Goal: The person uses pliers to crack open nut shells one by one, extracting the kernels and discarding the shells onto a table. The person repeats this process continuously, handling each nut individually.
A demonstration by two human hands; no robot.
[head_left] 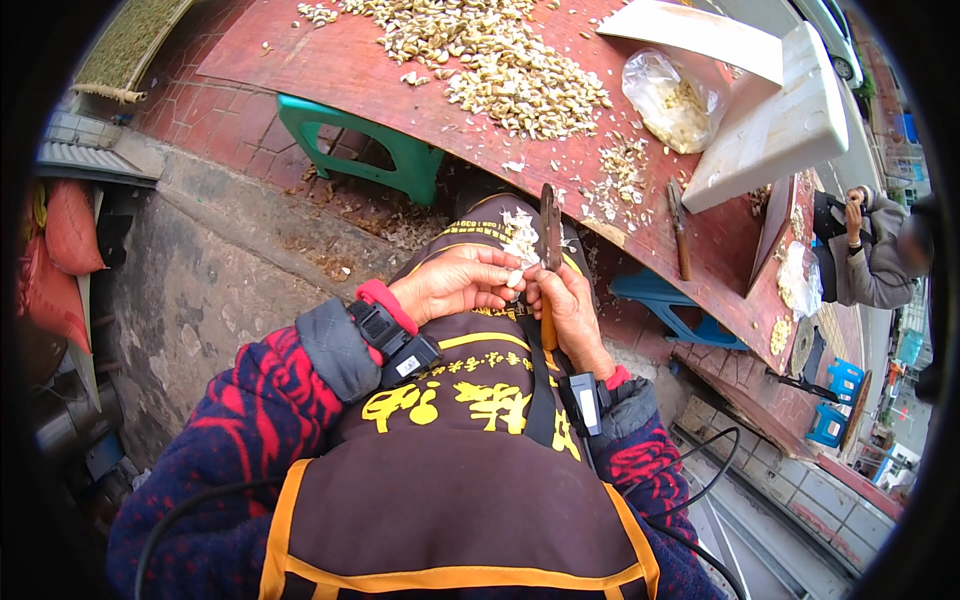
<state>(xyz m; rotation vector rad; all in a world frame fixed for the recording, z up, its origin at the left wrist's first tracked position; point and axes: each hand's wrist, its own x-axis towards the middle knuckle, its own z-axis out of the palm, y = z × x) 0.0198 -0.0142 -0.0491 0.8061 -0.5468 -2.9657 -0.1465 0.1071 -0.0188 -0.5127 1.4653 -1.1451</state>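
Note:
Over my lap, my left hand [459, 281] pinches a pale garlic clove [514, 279] between thumb and fingers. Close beside it, my right hand [571, 311] grips a knife by its wooden handle [549, 326]. The knife's dark, worn blade [551, 225] points away from me. My right thumb and fingertips are up against the clove too. Papery garlic skins [520, 235] lie on the brown apron [442, 502] just beyond my hands. A heap of unpeeled garlic cloves [525, 86] covers part of the reddish wooden table [300, 52] in front of me.
On the table are scattered skins [621, 176], a second knife [679, 232], a clear bag of peeled cloves [675, 112] and a white foam box [780, 120]. A green stool [360, 142] and a blue stool [671, 304] stand below. Another person [877, 247] is at the far right.

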